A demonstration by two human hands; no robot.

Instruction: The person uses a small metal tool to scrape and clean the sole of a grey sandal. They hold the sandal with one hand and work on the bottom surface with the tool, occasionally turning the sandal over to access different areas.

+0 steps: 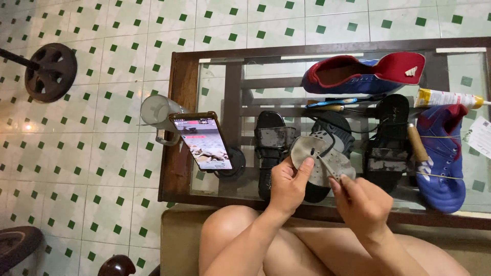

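My left hand [287, 186] grips a worn black sandal by its grey sole [313, 158], holding it sole-up over the glass table [176, 128]. My right hand [360, 202] pinches a thin metal tool [330, 168] whose tip lies against the sole. A black strap loops over the top of the sole. The sandal's lower part is hidden behind my hands.
On the table lie a lit phone [203, 142] on a stand, a glass mug [156, 113], two black sandals [271, 145] [387, 140], two blue-and-red sports shoes [365, 74] [440, 158], a glue tube [447, 98], a wooden-handled tool [417, 143] and pliers [327, 104]. A weight plate [50, 71] rests on the tiled floor.
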